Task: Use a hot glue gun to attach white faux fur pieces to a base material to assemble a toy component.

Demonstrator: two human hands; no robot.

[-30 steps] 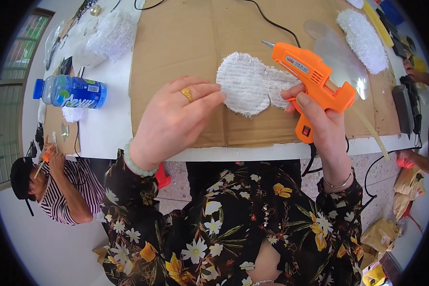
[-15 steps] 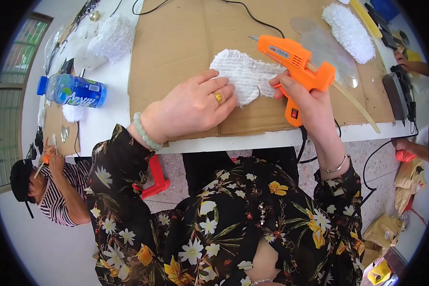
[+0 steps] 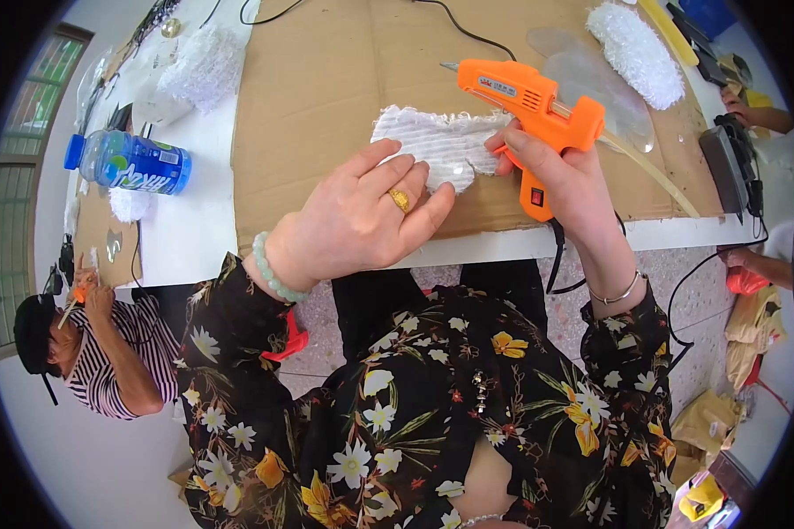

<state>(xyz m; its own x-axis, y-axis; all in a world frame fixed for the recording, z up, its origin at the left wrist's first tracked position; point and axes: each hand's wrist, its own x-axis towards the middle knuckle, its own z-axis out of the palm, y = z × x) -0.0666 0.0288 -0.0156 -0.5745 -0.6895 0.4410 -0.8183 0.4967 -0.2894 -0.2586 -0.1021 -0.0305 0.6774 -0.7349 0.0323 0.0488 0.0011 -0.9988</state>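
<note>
My right hand (image 3: 563, 167) grips an orange glue gun (image 3: 529, 106), its nozzle pointing left above a white fuzzy fabric piece (image 3: 432, 145) lying on a sheet of brown cardboard (image 3: 326, 88). My left hand (image 3: 362, 216) rests flat on the near edge of the white piece, fingers spread, with a gold ring and a pale bead bracelet. A clear glue stick juts out behind the gun to the right.
A blue plastic bottle (image 3: 128, 163) lies on the white table (image 3: 194, 229) at the left. Another white fuzzy piece (image 3: 635, 48) and a clear plastic shape (image 3: 591, 79) sit at the back right. A person in a striped shirt (image 3: 106, 353) sits at the lower left. Another person's hand (image 3: 750, 110) is at the right.
The view has shifted, so the white piece sits lower in the picture. My left hand has slid toward its near edge. The gun has stayed over the piece in my right hand.
</note>
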